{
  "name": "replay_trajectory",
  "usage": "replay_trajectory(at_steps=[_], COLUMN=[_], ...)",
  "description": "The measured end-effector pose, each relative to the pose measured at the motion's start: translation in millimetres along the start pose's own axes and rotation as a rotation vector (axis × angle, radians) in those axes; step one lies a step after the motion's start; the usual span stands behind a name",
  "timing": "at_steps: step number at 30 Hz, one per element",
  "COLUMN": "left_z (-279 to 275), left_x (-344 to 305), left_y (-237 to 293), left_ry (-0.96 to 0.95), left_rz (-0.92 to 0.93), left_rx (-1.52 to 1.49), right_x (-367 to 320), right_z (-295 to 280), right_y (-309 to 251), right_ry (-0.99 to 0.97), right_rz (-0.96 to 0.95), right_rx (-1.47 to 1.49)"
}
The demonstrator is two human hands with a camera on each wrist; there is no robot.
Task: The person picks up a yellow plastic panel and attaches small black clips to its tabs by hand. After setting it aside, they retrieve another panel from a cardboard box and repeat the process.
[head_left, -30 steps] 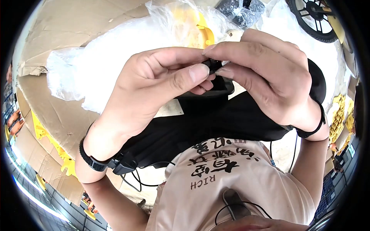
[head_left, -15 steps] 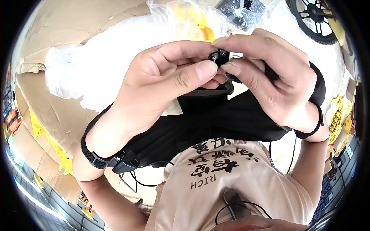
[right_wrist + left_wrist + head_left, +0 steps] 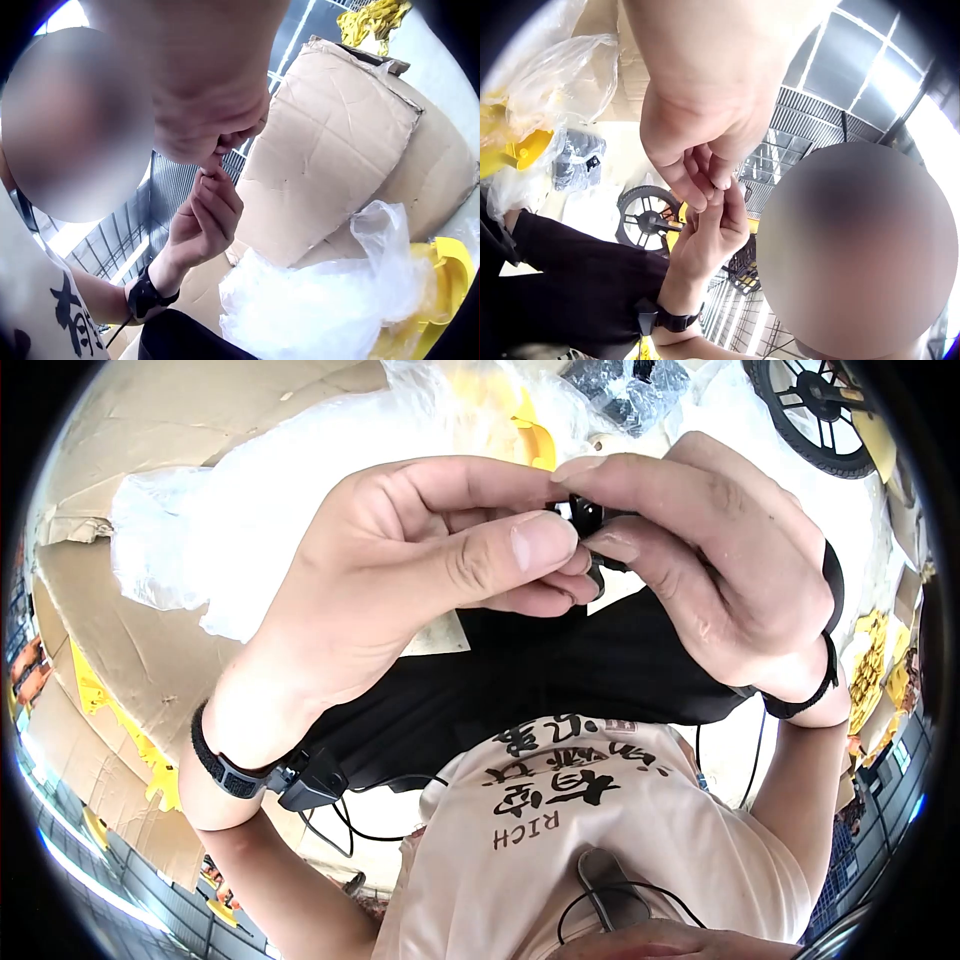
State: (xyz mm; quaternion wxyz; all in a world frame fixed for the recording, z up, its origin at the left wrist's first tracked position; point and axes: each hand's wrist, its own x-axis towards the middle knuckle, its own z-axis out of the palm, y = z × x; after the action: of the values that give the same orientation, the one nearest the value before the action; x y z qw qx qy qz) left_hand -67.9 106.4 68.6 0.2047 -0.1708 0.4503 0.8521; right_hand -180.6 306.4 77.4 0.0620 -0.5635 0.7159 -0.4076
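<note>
In the head view a small black part sits between the two hands, its surface glossy in places, with much of it behind fingers. My left hand pinches its left side between thumb and index finger, the other fingers curled below. From the right, my right hand grips the part with thumb and index fingertip. Both wrist views show the left hand and right hand meeting fingertip to fingertip, the part hidden there. What kind of part it is, I cannot tell.
Clear plastic wrapping with a yellow piece lies beyond the hands, beside cardboard. A black spoked wheel stands at the far right. Close to it is a dark plastic-wrapped bundle. Black trousers cover the lap beneath the hands.
Both hands stay together at the part, drifting slightly right. The part has turned between the fingertips, and a pale piece with markings that showed half a second ago is out of sight.
</note>
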Motion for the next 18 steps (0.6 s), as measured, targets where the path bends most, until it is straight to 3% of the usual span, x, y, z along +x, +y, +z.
replay_trajectory(at_steps=[6,11,14,18], left_z=[-18,-6,-20,-17], left_x=[1,2,3,3], left_y=[17,10,23,27], left_ry=[-0.15,-0.022,-0.177,-0.122], left_rz=[-0.103,-0.055,-0.179,-0.218], left_rx=[0.231,0.012,0.198,0.241], right_x=[-2,-3,-3,-1], right_z=[9,5,7,4], right_y=[8,5,7,7], right_ry=[-0.023,0.021,-0.044,-0.103], right_rz=[-0.108,-0.087,-0.131,-0.176], right_rx=[0.129,-0.077,-0.022,-0.048])
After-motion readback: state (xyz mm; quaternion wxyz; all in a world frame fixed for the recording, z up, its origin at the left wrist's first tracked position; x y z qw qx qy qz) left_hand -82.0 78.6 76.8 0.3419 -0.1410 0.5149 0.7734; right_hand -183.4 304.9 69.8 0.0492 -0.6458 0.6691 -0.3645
